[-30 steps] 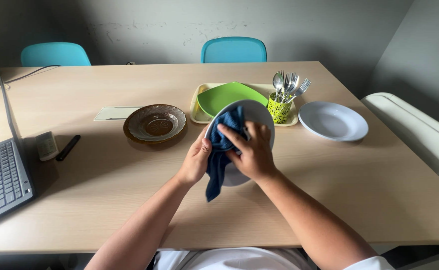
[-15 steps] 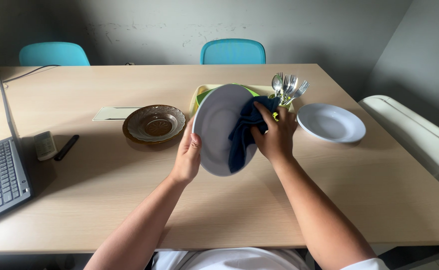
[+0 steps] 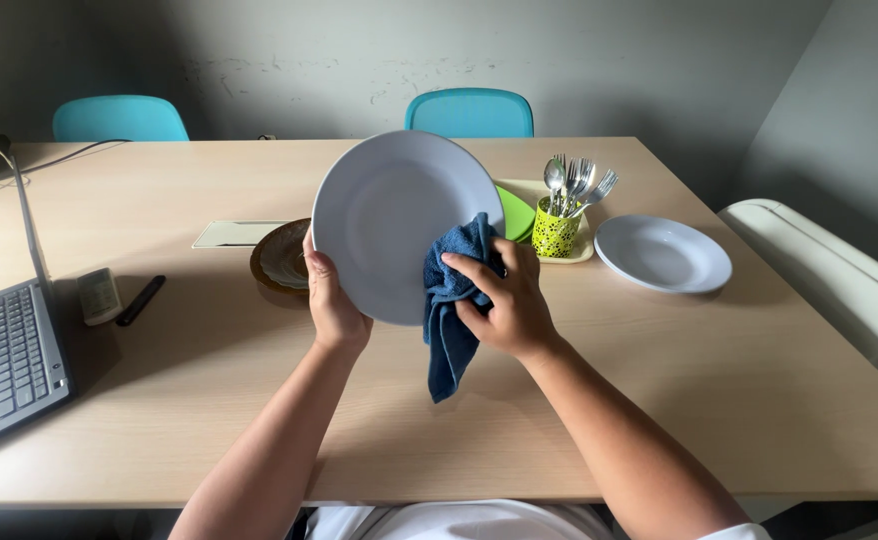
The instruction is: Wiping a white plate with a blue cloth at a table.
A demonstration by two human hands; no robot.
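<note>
Left hand point(image 3: 331, 305): raised above the table, fingers curled in a grip, thumb forward, wrist upright, bare forearm rising from lower left. Right hand point(image 3: 502, 300): just beside it, fingers spread and bent, palm pressing forward, bare forearm angled in from lower right

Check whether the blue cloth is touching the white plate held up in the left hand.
Touching. The head view shows the right hand pressing the blue cloth against the face of the white plate, no gap visible.
</note>
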